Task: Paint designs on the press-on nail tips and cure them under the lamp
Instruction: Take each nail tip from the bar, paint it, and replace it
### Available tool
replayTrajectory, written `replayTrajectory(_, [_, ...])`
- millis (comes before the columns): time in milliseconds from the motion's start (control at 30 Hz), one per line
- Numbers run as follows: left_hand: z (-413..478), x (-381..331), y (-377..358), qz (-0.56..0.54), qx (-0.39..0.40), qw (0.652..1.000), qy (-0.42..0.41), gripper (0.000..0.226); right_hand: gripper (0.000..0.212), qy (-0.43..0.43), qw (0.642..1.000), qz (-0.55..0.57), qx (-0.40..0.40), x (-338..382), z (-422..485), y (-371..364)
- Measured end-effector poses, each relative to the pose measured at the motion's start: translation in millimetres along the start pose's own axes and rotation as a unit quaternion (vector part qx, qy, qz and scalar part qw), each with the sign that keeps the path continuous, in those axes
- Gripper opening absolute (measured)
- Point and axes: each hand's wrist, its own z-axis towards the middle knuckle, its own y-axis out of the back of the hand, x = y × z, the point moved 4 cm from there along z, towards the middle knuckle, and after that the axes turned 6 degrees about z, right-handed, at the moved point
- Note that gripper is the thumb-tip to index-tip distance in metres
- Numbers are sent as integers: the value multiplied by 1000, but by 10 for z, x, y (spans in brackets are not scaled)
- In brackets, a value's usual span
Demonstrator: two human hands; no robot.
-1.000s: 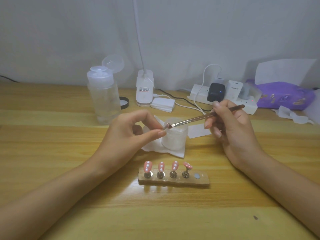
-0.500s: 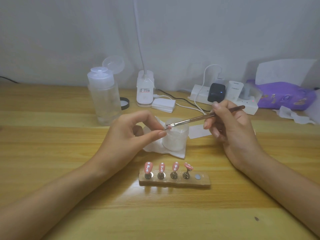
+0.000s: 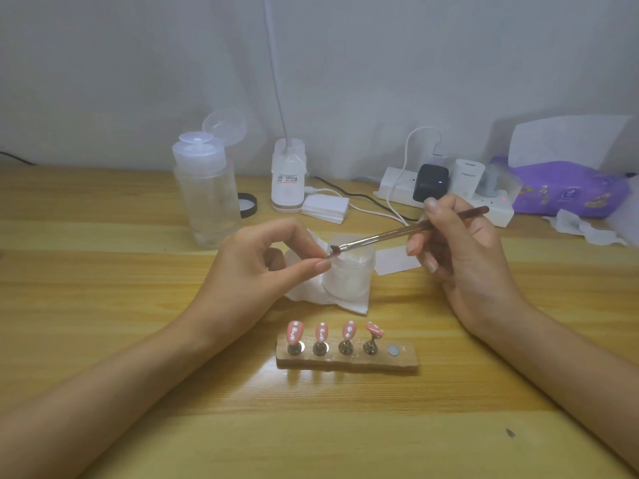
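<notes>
Four dotted pink nail tips (image 3: 321,331) stand on the wooden holder block (image 3: 345,361) just below the fingers (image 3: 307,269), its fifth spot bare. The left hand (image 3: 256,267) pinches what seems the fifth tip (image 3: 326,258); the right hand (image 3: 463,261) holds the slim brown brush (image 3: 387,236) against it. Curing apparently remains

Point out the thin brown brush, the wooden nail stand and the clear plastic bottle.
Thin brown brush (image 3: 377,239): head view, on its metal shaft.
Wooden nail stand (image 3: 345,363): head view, on its front face.
Clear plastic bottle (image 3: 207,205): head view, mid body.

Lamp (image 3: 288,188) head cropped out — thing pinched in left hand (image 3: 256,271) indiscernible.
</notes>
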Motion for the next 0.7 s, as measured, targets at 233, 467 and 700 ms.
replayTrajectory(233, [0, 3, -2, 1, 1, 1000, 1, 13, 26, -16, 1000, 0, -13, -11, 7, 15])
replayTrajectory(467, [5, -14, -5, 11, -4, 1000, -2, 13, 26, -8, 1000, 11, -9, -12, 12, 28])
replayTrajectory(700, [2, -21, 1, 10, -1, 1000, -5, 13, 27, -6, 1000, 14, -17, -3, 7, 39])
